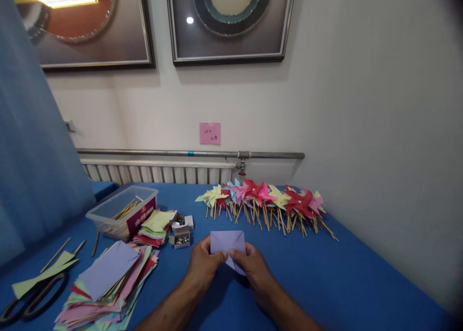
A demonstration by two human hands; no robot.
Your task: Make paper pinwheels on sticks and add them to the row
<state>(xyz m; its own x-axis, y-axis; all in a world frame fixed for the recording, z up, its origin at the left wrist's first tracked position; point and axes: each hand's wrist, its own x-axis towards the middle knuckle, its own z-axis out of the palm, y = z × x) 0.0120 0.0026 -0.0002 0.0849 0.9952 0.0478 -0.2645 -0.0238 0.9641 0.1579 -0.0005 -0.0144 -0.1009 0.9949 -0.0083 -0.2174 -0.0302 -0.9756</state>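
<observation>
Pinching a lilac paper square (pixel 227 242) at lower centre of the head view, left hand (pixel 204 263) and right hand (pixel 249 267) both close fingers on its near edge, apparently mid-fold. Finished pinwheels (pixel 264 201) line the blue table (pixel 343 278) behind; loose coloured sheets (pixel 108 285), scissors (pixel 32 297) lie lower left.

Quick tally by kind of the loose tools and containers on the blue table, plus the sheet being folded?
Clear plastic bin: 1
Small open box of pins: 1
Scissors: 1
Lilac sheet held by left hand and right hand: 1
Total: 4
</observation>
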